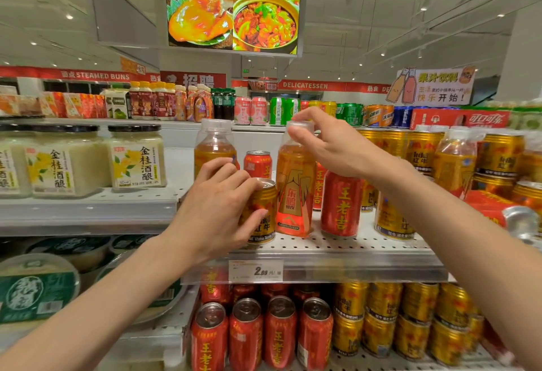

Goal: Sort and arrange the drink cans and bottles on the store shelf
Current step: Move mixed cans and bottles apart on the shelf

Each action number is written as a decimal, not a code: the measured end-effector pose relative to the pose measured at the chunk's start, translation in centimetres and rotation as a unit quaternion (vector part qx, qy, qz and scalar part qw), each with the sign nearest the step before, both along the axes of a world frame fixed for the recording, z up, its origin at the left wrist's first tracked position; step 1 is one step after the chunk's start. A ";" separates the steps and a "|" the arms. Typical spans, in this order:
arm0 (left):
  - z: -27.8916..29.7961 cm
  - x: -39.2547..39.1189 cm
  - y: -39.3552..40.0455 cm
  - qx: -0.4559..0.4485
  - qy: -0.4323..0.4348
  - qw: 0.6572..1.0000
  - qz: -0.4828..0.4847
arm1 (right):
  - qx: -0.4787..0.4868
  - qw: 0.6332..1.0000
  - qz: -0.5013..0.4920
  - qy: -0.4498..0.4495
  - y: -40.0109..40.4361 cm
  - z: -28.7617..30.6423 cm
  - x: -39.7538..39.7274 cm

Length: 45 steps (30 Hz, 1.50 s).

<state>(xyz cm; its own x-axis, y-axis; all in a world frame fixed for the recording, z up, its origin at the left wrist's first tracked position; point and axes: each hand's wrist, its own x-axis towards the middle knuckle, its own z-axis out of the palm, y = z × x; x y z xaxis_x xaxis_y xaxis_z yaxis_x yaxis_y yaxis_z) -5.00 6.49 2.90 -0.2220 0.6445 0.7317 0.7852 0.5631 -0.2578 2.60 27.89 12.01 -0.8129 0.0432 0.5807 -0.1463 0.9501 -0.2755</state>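
Note:
My left hand (218, 209) grips a gold Red Bull can (264, 212) standing near the front edge of the perforated white shelf (337, 246). My right hand (331, 142) pinches the clear cap of an orange drink bottle (294, 191) that stands upright just right of that can. A second orange bottle (214, 145) stands behind my left hand. A small red can (258, 164) sits between the two bottles, further back. A taller red can (341, 205) stands right of the held bottle, under my right wrist.
Gold cans (422, 150) and more bottles (454, 159) fill the shelf's right side; one red can (504, 212) lies on its side there. Glass jars (136, 159) stand on the left shelf. Red cans (264, 332) and gold cans (410, 318) pack the lower shelf behind a price tag (255, 271).

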 end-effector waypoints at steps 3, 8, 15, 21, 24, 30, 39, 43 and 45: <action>-0.1 0.0 0.0 0.000 -0.003 1.000 0.002 | 0.003 1.000 -0.007 -0.022 -0.2 -0.1 -0.7; -0.2 0.3 0.1 0.002 -0.007 1.000 0.010 | 0.015 0.999 -0.037 -0.015 -0.2 -0.9 -0.7; -0.7 0.4 0.1 0.018 -0.019 1.000 -0.004 | 0.004 0.998 -0.060 -0.025 -0.1 -1.1 -0.5; -2.0 0.5 -0.9 0.071 -0.059 0.990 -0.109 | 0.057 0.991 -0.092 0.085 -0.4 -1.9 1.7; -3.3 1.9 -1.7 0.144 -0.110 0.972 -0.153 | 0.018 0.985 -0.078 0.154 -1.3 -3.8 3.8; -8.2 4.3 -3.6 0.225 -0.283 0.909 -0.207 | -0.186 0.974 -0.059 0.115 -3.9 -12.1 8.8; -16.5 5.8 -5.5 0.305 -0.528 0.766 -0.205 | -0.413 0.899 -0.142 0.029 -5.4 -25.5 13.6; -17.9 7.2 -4.5 0.310 -0.579 0.729 -0.192 | -0.420 0.892 -0.169 0.009 -4.4 -27.3 15.5; -18.2 8.1 -3.5 0.310 -0.581 0.730 -0.180 | -0.418 0.893 -0.169 0.011 -3.2 -27.6 16.2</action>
<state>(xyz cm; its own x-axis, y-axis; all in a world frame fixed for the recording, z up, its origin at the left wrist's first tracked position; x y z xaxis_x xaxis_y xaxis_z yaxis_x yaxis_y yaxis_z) 3.08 2.99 -15.30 -0.8233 0.4383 0.3606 0.3970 -0.0093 0.9178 18.79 24.68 -15.62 -0.6600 0.7097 0.2464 0.0967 0.4055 -0.9090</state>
